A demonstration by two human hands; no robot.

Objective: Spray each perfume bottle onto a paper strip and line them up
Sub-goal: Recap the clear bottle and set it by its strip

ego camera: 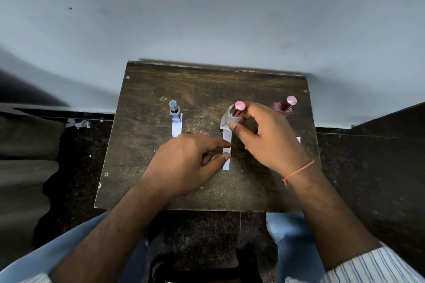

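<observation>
Forearms enter from the bottom edge, striped sleeve on the right, jeans below. Head view only.

Left hand (184, 163): fingers loosely curled, index and thumb tips meeting at the middle strip (226, 158), apparently pinching or pinning its edge; whether the strip is lifted off the table (161, 89) cannot be told.

Right hand (269, 135): thumb and fingers wrapped around the clear bottle (230, 119), pink cap (239, 105) on, bottle tilted slightly and at the strip's far end; contact with the paper unclear.

Left bottle (174, 111), clear cap, stands upright on the far end of the left strip (177, 127). Right bottle (284, 105), pink cap, stands upright at the far right; right strip (298, 139) is mostly hidden behind the right hand.

Judgement: middle pair is being set in place; right pair looks unfinished.

To do this step well: hold the strip flat with the left fingertips while lowering the bottle base squarely onto its far end, matching the left pair. Keep the strip parallel to the left one. Release the bottle only once it is upright; a narrow base on paper may tip or drag the strip.
</observation>
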